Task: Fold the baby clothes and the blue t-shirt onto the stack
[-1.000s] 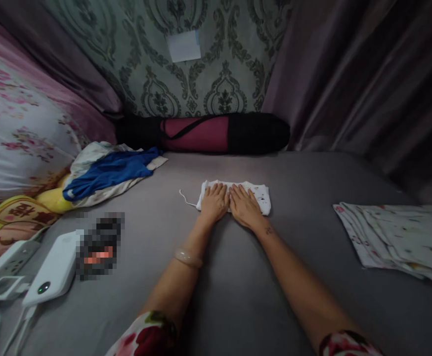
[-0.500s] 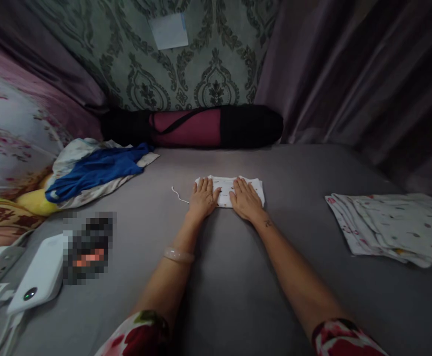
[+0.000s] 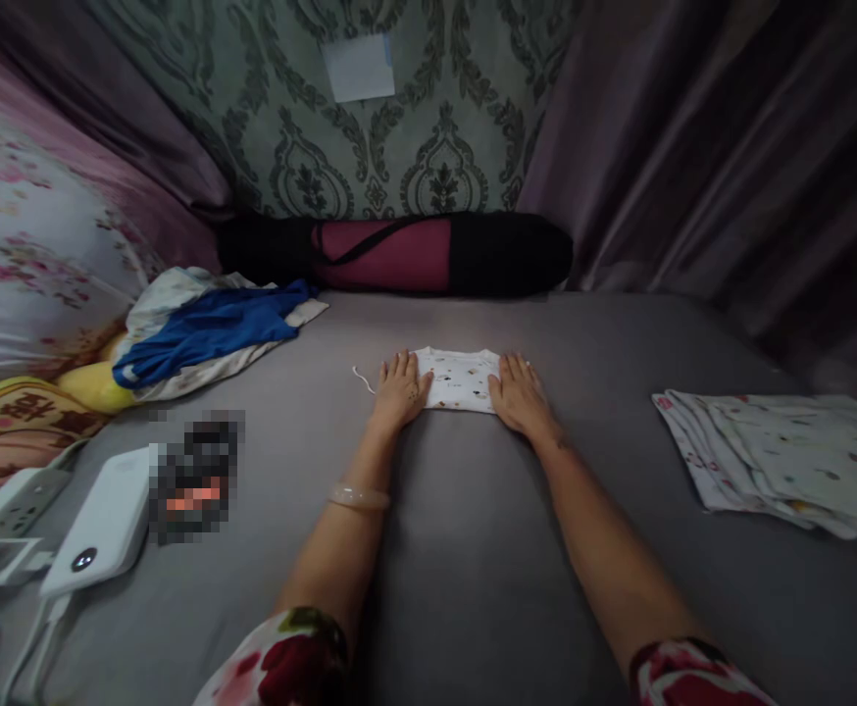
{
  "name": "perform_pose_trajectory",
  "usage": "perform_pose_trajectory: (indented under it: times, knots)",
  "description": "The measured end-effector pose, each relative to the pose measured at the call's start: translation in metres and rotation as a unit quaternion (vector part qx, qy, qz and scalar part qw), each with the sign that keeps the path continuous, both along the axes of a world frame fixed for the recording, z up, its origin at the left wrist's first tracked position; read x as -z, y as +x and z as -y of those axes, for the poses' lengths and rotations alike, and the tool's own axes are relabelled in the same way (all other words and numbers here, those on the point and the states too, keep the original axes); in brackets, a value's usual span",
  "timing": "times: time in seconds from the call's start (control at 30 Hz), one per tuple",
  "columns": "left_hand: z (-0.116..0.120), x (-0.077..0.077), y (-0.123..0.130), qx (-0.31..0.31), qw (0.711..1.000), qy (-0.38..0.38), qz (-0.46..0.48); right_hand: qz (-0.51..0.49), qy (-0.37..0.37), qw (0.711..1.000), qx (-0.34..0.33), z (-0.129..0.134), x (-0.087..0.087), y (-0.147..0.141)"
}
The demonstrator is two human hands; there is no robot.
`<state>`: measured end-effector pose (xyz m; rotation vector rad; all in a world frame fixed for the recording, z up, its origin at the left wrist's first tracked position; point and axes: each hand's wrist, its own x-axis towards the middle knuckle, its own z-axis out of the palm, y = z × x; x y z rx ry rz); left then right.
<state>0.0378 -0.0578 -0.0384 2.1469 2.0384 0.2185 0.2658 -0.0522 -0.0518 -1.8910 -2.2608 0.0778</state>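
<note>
Head view: two palms pin down a small white printed cloth

Out on the grey, smooth-covered bed (image 3: 458, 549), a white, folded, flat piece of soft cloth with tiny dark and brown prints (image 3: 458, 378) lies crosswise in front of the person. The left hand (image 3: 401, 389) presses its left end, the right hand (image 3: 519, 392) its right end. Both are palm down, fingers stretched out and close together, thumbs spread inward over the cloth; nothing is clamped. To my eye, the paired placing draws the fabric level between the palms and stops either end from lifting. A thin white cord (image 3: 360, 378) pokes out beyond the left hand; where it joins is hidden.

Well off to the right, a stack of pale, folded, patterned cloths (image 3: 803, 461) sits near the edge of view, probably set aside so the middle is left for the hands. Over on the left lies a loose heap of blue and white fabric (image 3: 215, 328) by a yellow plush thing (image 3: 94, 389). Nearer, a white, rounded power bank (image 3: 101, 520) rests beside a white power strip (image 3: 13, 515), likely put there for the reach of its cables.

At the far edge, a long black-and-maroon bag (image 3: 380, 257) lies against dark, scroll-patterned wallpaper (image 3: 443, 176), with dusky purple curtains (image 3: 664, 147) hanging to its right. The light is dim.
</note>
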Motion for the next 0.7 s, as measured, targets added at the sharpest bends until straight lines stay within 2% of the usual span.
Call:
perform_pose_trajectory:
  times: [0.1,0.2,0.3,0.4,0.57,0.7]
  knots:
    - [-0.006,-0.002,-0.004,-0.011,0.998,-0.005,0.065,-0.003,-0.028,1.0,-0.001,-0.001,-0.008,0.0]
    - [-0.011,-0.007,-0.01,-0.043,0.987,0.017,0.152,0.003,-0.038,0.999,-0.002,-0.004,-0.028,-0.017]
    - [-0.012,-0.012,-0.016,-0.071,0.977,0.052,0.196,0.008,-0.031,0.997,-0.072,-0.008,-0.043,-0.048]
    - [-0.012,-0.014,-0.022,-0.086,0.97,0.062,0.219,0.012,-0.049,0.989,-0.142,-0.013,-0.038,-0.072]
    - [-0.011,-0.015,-0.032,-0.131,0.947,0.089,0.281,0.015,-0.053,0.986,-0.16,-0.017,-0.019,-0.073]
    - [-0.013,-0.018,-0.037,-0.15,0.925,0.1,0.336,0.048,-0.083,0.983,-0.157,-0.023,-0.029,-0.078]
